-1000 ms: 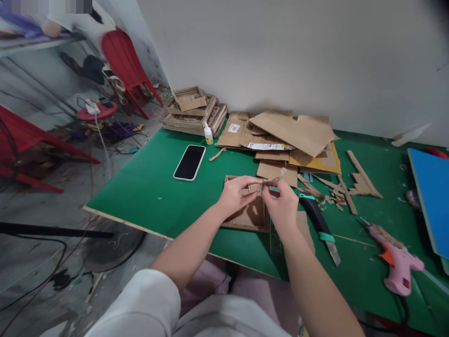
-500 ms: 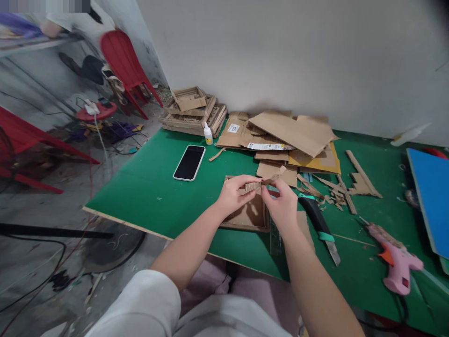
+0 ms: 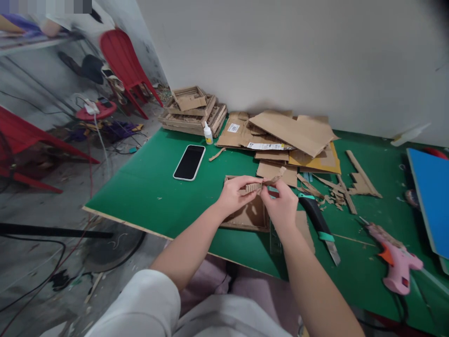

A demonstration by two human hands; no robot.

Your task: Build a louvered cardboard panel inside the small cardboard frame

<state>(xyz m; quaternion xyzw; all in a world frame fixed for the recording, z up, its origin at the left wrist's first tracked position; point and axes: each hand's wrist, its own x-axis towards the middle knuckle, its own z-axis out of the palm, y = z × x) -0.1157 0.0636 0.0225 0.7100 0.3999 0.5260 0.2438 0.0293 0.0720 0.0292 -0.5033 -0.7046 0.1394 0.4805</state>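
Note:
My left hand point(image 3: 233, 194) pinches a small corrugated cardboard piece point(image 3: 253, 187) above a shallow cardboard tray point(image 3: 247, 217). Close beside it, my right hand point(image 3: 281, 202) holds a thin torn cardboard strip point(image 3: 277, 177) at the right end of that piece, and the fingertips of both hands nearly meet. Under my right wrist lies a clear ruler point(image 3: 275, 241). A black and teal utility knife point(image 3: 317, 217) rests to the right, blade out.
On the green table point(image 3: 140, 187) are a phone point(image 3: 190, 162), a glue bottle point(image 3: 208, 134), stacked cardboard frames point(image 3: 194, 112), cardboard sheets point(image 3: 291, 131), scraps point(image 3: 359, 182), a pink glue gun point(image 3: 396, 262) and a blue board point(image 3: 431, 201). A person point(image 3: 80, 18) is at the far left.
My right hand has shifted very slightly at the cardboard strip. My left hand and the objects on the table look the same.

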